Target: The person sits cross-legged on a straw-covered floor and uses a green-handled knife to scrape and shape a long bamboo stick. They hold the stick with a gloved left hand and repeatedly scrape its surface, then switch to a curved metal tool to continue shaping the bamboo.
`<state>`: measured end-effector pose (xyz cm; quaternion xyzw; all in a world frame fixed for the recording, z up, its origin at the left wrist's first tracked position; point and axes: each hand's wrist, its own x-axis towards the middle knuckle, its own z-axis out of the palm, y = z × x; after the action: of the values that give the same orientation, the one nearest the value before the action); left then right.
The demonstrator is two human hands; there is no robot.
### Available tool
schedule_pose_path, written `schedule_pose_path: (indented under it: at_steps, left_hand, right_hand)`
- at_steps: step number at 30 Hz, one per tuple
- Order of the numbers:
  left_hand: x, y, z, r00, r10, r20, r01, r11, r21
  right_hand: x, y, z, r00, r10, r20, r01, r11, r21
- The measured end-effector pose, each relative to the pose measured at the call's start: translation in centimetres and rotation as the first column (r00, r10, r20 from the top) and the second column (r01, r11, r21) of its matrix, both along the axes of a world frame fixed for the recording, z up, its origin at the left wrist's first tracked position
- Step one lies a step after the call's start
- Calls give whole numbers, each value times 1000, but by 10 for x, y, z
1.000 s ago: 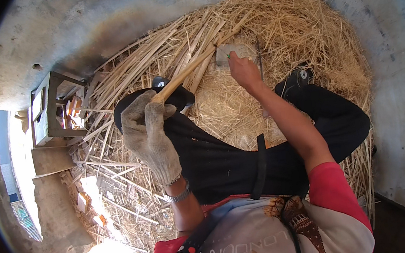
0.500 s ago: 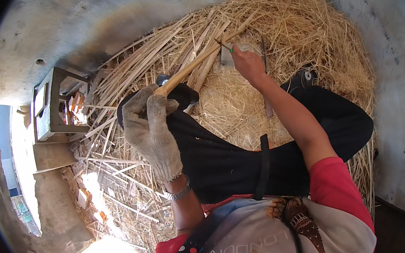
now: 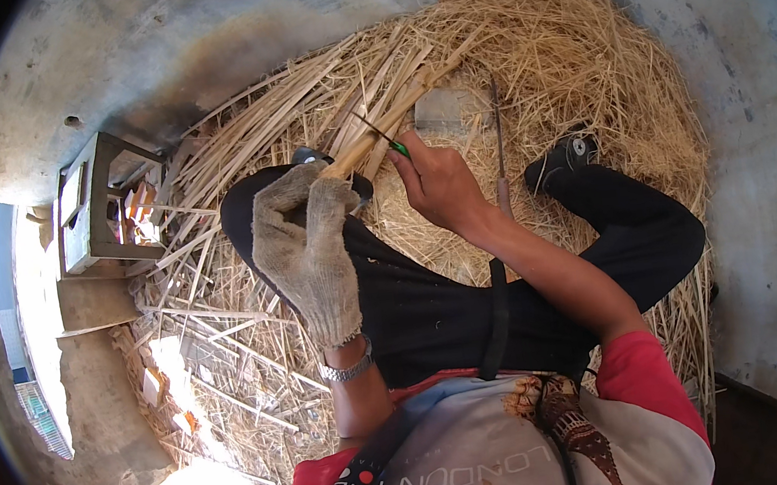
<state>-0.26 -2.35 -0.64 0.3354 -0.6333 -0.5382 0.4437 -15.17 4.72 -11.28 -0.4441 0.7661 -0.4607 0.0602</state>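
My left hand (image 3: 305, 252), in a thick beige knitted glove, is closed around the near end of a long pale strip of wood or bamboo (image 3: 413, 98). The strip slants away to the upper right above the straw. My bare right hand (image 3: 445, 181) grips a knife (image 3: 377, 129) with a thin dark blade; a bit of green handle shows at the fingers. The blade crosses the strip a short way beyond the glove. Whether its edge bites into the strip I cannot tell.
Straw and shavings (image 3: 568, 50) cover the floor, with long loose strips (image 3: 270, 131) at the back left. A grey block (image 3: 450, 109) and a long thin tool (image 3: 504, 193) lie between my feet. A wooden frame box (image 3: 107, 212) stands left. Walls (image 3: 758, 200) close in behind and right.
My right hand has drawn the knife back toward me and to the left, along the strip, nearer the glove. The gloved hand still holds the strip and has shifted slightly right.
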Motion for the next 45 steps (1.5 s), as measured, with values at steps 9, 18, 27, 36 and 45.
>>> schedule_pose_path:
  at_steps: [9, 18, 27, 36, 45]
  left_hand:
    - [-5, 11, 0, 997, 50, -66, -52, 998, -23]
    - [-5, 12, 2, 999, 45, -15, -45, 998, -36]
    - [-11, 4, 4, 997, 77, -22, -78, 994, -71]
    - [-10, 0, 9, 997, 72, -19, -72, 997, -37]
    - [-4, -15, -2, 989, 121, -81, -122, 992, -7]
  right_hand:
    - [-5, 10, 13, 997, 8, -74, 0, 995, 105]
    - [-28, 8, -21, 995, -99, -12, 99, 964, 246]
    - [-32, -6, -39, 981, -165, -104, 183, 963, 196]
    - [-47, -6, -59, 973, -175, -148, 203, 959, 199]
    - [-49, -24, -53, 968, -161, -194, 209, 943, 259]
